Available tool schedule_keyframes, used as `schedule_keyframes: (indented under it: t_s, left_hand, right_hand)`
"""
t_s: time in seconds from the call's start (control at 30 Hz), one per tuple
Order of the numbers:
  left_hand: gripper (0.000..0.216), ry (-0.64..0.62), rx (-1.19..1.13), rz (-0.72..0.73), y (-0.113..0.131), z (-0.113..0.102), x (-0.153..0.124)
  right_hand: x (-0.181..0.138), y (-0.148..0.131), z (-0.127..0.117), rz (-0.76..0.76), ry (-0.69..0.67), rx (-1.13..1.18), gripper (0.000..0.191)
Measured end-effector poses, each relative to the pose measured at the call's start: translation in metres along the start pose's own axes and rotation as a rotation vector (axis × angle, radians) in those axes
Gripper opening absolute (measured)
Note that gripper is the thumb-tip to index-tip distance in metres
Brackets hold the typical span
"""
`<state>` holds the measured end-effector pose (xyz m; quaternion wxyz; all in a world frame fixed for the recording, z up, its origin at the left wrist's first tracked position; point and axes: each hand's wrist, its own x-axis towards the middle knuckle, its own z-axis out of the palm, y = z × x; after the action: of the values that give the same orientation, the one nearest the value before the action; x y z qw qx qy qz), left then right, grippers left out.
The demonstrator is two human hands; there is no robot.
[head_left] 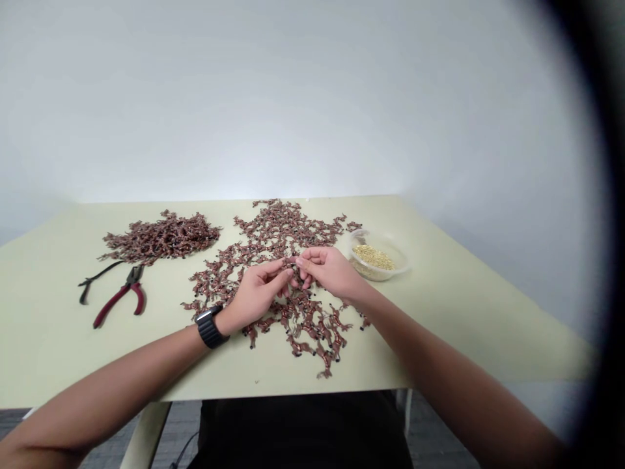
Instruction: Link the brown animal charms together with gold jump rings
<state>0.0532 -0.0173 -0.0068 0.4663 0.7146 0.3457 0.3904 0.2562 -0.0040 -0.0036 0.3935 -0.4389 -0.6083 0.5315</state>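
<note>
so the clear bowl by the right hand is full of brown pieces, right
No: the clear bowl by the right hand holds small gold bits, not brown pieces; the head view shows it. That hand and the left hand pinch one small piece.

**Pale Table Strewn With Brown Pieces**

A pale yellow-green flat-topped table (463, 306) carried a loose spread of flat brown horse-shaped pieces (283, 234) at its middle. A denser heap of brown pieces (161, 238) lay back left. Red-handled metal pliers (122, 296) lay beside a black-handled tool (97, 277). A clear round plastic bowl (391, 272) of tiny gold bits (374, 256) stood right.
</note>
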Motion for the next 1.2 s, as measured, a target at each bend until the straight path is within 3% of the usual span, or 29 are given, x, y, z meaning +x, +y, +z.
schedule_keyframes:
  t_s: [0.33,0.6,0.73,1.0,1.2]
  left_hand:
    - [0.031,0.018,-0.039,-0.036,-0.007,0.0,0.001]
    - [0.034,-0.022,-0.052,-0.068,-0.007,0.0,0.001]
    - [0.03,-0.055,-0.057,-0.062,-0.003,0.001,0.0]
    - [0.026,-0.051,0.015,-0.066,-0.003,0.001,-0.001]
    - [0.025,-0.042,0.227,0.017,-0.004,-0.002,-0.003]
  right_hand:
    - [0.0,-0.001,-0.002,0.003,-0.019,-0.053,0.028]
    - [-0.011,-0.01,0.011,-0.169,0.098,-0.227,0.015]
    - [-0.014,-0.011,0.013,-0.185,0.09,-0.247,0.012]
    - [-0.016,-0.013,0.012,-0.212,0.102,-0.356,0.014]
    - [-0.018,-0.018,0.01,-0.323,0.116,-0.57,0.015]
